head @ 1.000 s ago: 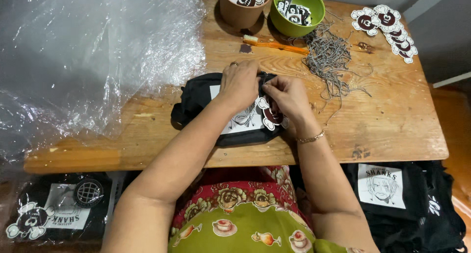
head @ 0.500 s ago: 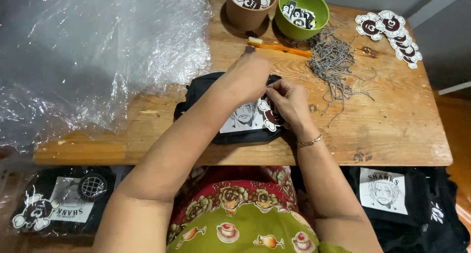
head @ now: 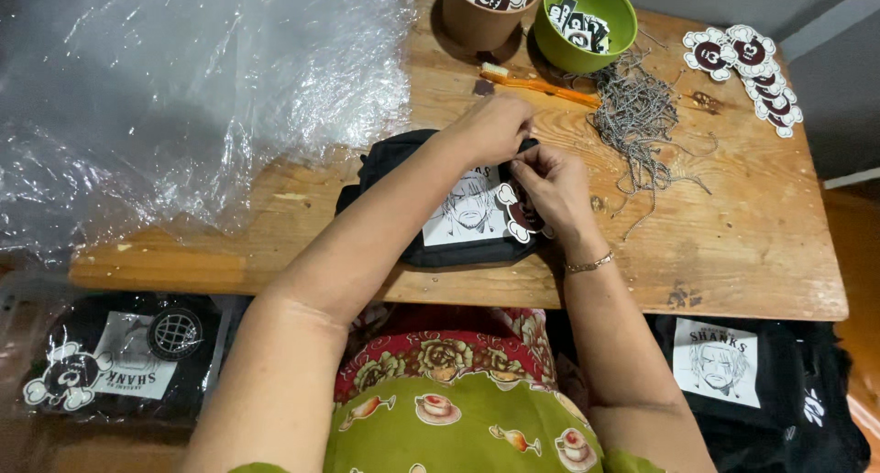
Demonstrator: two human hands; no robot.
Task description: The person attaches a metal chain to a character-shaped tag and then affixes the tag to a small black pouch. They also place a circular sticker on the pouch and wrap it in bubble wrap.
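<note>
Black, soft folded fabric garment [head: 440,203] with a white portrait print lay on the wooden table [head: 733,244], both hands, left [head: 495,129] and right [head: 550,184], pinching at its top edge; judged light and limp, best gripped by that folded edge.

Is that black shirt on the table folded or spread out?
Folded: the black shirt lies as a compact rectangle under both hands, only its white print panel showing.
</note>
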